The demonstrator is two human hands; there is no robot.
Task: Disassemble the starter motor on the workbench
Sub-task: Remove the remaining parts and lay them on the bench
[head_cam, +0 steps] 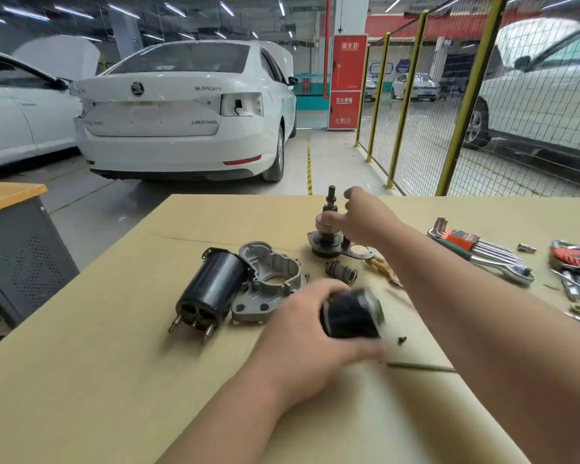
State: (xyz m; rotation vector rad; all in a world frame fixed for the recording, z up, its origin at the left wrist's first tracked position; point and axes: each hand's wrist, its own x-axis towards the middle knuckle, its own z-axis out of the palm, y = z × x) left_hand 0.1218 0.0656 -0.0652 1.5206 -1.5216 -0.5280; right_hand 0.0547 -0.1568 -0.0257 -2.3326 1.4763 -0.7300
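Head camera is showing the left hand [302, 333] curling around a black cylinder [350, 316] (badly blurred) over the workbench [114, 363], while the right hand [365, 219] is gripping the upright geared shaft [329, 229] farther back.

indoor garage w/ grey concrete floor [188, 199], ceiling strip lights [178, 10]. white cars [181, 108] parked. yellow-post mesh fence [449, 105] on right, red fire cabinet [347, 82], grey cabinet [17, 259] left of light wood bench [114, 380].
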